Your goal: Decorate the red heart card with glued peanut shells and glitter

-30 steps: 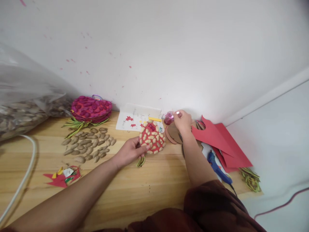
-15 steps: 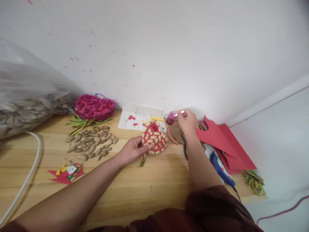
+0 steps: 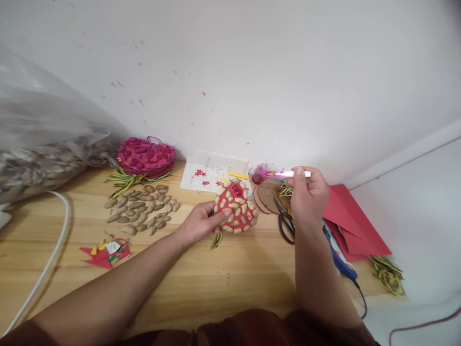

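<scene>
My left hand (image 3: 201,223) grips the lower left edge of a round red disc covered in peanuts (image 3: 236,206), its thumb on the front. One patch near the disc's top is painted magenta; the other peanuts are plain. Green and yellow strands (image 3: 215,240) hang below it. In my right hand (image 3: 309,192) is a white-handled paintbrush (image 3: 288,174), pinched between thumb and fingers and lying nearly level. The brush's magenta-stained end points left, at the rim of a small clear cup of magenta paint (image 3: 258,175); whether it touches the cup I cannot tell.
Loose peanuts (image 3: 144,206), magenta-painted peanut discs (image 3: 146,156) and a bag of peanuts (image 3: 43,166) lie left. Paper scraps (image 3: 104,252) sit in front. Brown discs (image 3: 268,197), black scissors (image 3: 286,226), red card (image 3: 356,221) and a blue glue gun (image 3: 342,264) are right. A printed sheet (image 3: 190,178) stands behind.
My right hand has moved right, away from the paint cup, bringing the brush's length and the scissors into view. The left hand still holds the peanut disc; the whole view has shifted slightly.
</scene>
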`<action>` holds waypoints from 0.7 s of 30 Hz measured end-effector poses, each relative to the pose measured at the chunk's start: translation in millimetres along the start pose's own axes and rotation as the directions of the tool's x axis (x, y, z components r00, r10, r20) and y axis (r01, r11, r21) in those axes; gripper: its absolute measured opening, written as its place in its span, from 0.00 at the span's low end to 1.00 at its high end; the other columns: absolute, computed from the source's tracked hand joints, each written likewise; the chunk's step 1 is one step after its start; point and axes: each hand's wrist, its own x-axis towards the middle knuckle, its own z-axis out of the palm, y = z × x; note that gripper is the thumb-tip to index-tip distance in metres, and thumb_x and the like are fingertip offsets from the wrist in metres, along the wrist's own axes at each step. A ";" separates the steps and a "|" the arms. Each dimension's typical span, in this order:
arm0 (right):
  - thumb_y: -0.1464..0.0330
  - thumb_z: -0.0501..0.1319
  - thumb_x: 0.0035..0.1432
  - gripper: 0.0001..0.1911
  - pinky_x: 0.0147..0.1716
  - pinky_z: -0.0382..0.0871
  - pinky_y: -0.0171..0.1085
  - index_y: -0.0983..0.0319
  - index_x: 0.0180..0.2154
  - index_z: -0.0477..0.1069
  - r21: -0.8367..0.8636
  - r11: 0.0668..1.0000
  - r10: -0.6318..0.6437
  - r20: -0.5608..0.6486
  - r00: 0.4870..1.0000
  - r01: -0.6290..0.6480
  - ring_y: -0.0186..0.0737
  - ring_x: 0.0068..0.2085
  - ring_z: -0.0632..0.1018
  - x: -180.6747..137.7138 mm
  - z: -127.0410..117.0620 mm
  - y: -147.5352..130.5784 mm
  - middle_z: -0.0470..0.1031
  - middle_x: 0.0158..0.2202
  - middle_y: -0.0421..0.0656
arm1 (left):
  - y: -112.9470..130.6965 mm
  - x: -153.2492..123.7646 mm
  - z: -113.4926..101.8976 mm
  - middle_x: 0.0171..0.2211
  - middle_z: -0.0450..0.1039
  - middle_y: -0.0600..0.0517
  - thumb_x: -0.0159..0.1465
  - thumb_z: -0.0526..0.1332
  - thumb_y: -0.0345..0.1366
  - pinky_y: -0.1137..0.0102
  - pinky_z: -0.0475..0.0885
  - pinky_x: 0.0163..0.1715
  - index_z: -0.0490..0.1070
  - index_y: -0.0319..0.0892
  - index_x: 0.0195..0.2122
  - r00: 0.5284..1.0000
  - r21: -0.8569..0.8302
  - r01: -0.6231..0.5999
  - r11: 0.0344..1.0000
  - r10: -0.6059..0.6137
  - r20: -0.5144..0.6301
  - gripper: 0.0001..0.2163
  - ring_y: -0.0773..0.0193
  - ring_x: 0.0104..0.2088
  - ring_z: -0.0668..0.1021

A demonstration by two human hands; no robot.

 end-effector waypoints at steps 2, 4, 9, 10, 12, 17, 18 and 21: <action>0.58 0.62 0.66 0.13 0.29 0.68 0.34 0.61 0.38 0.74 0.050 0.999 -0.021 0.024 0.999 0.020 0.34 0.26 0.74 -20.7 -2.2 -17.2 0.73 0.25 0.36 | 0.5 -1.8 1.9 0.18 0.66 0.57 0.60 0.67 0.55 0.76 0.61 0.19 0.70 0.39 0.31 1.000 0.025 0.008 1.000 -0.007 -0.018 0.22 0.73 0.17 0.66; 0.61 0.62 0.67 0.09 0.29 0.69 0.34 0.60 0.38 0.75 0.068 0.996 -0.069 0.040 0.997 0.066 0.34 0.27 0.75 -40.4 -1.8 -28.4 0.74 0.26 0.37 | 1.7 -4.2 4.1 0.19 0.69 0.56 0.61 0.67 0.54 0.76 0.64 0.21 0.72 0.39 0.31 1.000 0.048 0.002 0.999 -0.001 -0.023 0.21 0.72 0.19 0.68; 0.67 0.62 0.66 0.06 0.31 0.72 0.36 0.59 0.44 0.77 0.061 0.985 -0.167 0.100 0.981 0.161 0.36 0.30 0.79 -66.6 0.7 -31.7 0.79 0.34 0.41 | 5.7 -9.4 9.2 0.34 0.81 0.47 0.62 0.66 0.52 0.69 0.76 0.37 0.77 0.39 0.36 0.998 0.065 -0.068 0.996 0.068 -0.001 0.18 0.60 0.34 0.80; 0.68 0.62 0.66 0.07 0.32 0.73 0.37 0.59 0.44 0.77 0.056 0.982 -0.183 0.105 0.978 0.178 0.37 0.30 0.79 -67.6 0.4 -30.2 0.79 0.34 0.41 | 6.2 -10.0 9.7 0.35 0.81 0.47 0.62 0.66 0.52 0.68 0.77 0.39 0.77 0.39 0.37 0.997 0.075 -0.077 0.994 0.077 0.000 0.18 0.59 0.35 0.81; 0.68 0.62 0.65 0.06 0.34 0.75 0.39 0.59 0.44 0.77 0.038 0.976 -0.216 0.106 0.971 0.213 0.38 0.32 0.80 -67.6 -0.7 -26.9 0.80 0.34 0.42 | 6.3 -10.6 9.9 0.34 0.81 0.47 0.62 0.65 0.51 0.68 0.77 0.39 0.78 0.39 0.37 0.995 0.107 -0.096 0.990 0.097 -0.003 0.18 0.58 0.36 0.81; 0.71 0.63 0.64 0.07 0.36 0.76 0.41 0.59 0.43 0.76 -0.004 0.959 -0.279 0.114 0.953 0.282 0.40 0.34 0.81 -65.9 -4.3 -23.5 0.80 0.36 0.42 | 3.1 -10.8 8.5 0.31 0.80 0.49 0.63 0.65 0.49 0.71 0.75 0.34 0.77 0.39 0.34 0.986 0.222 -0.150 0.963 0.161 -0.033 0.16 0.60 0.33 0.80; 0.71 0.63 0.63 0.07 0.36 0.76 0.41 0.59 0.43 0.76 -0.001 0.955 -0.294 0.120 0.948 0.297 0.40 0.34 0.81 -66.1 -4.8 -23.9 0.80 0.35 0.42 | 2.4 -11.0 8.2 0.30 0.80 0.49 0.63 0.65 0.49 0.72 0.75 0.34 0.77 0.39 0.33 0.984 0.246 -0.161 0.956 0.176 -0.038 0.16 0.61 0.32 0.80; 0.71 0.63 0.63 0.07 0.36 0.76 0.41 0.58 0.43 0.76 0.009 0.942 -0.335 0.121 0.935 0.336 0.40 0.33 0.81 -66.4 -5.7 -26.3 0.79 0.35 0.41 | 1.2 -12.3 7.8 0.29 0.79 0.50 0.64 0.64 0.48 0.72 0.73 0.33 0.77 0.39 0.33 0.974 0.316 -0.187 0.930 0.216 -0.061 0.15 0.62 0.31 0.78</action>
